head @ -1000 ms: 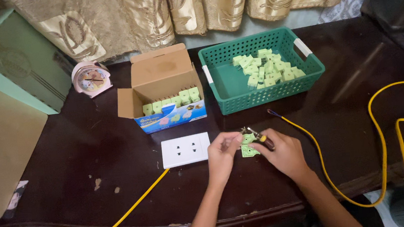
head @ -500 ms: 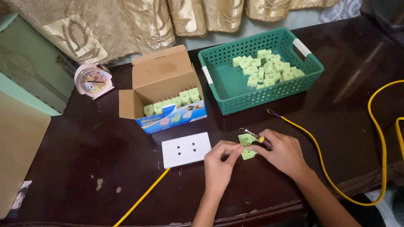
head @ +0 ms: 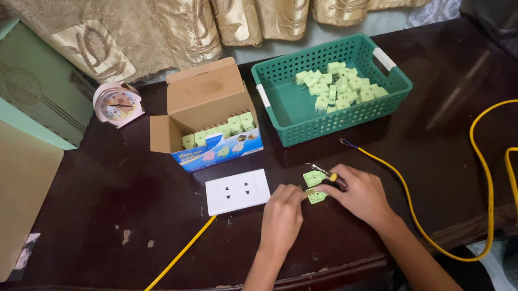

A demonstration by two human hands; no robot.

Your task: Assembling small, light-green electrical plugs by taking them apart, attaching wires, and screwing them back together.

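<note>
a small pale green plug lies on the dark table, pinched at its 9 o'clock edge by the left hand. it looks light, stiff plastic, likely slippery, best held by its flat sides. the right hand, at 3 o'clock, is closed round a screwdriver. a second green plug sits at 12 o'clock, a white socket plate at 9, a green basket beyond.
</note>
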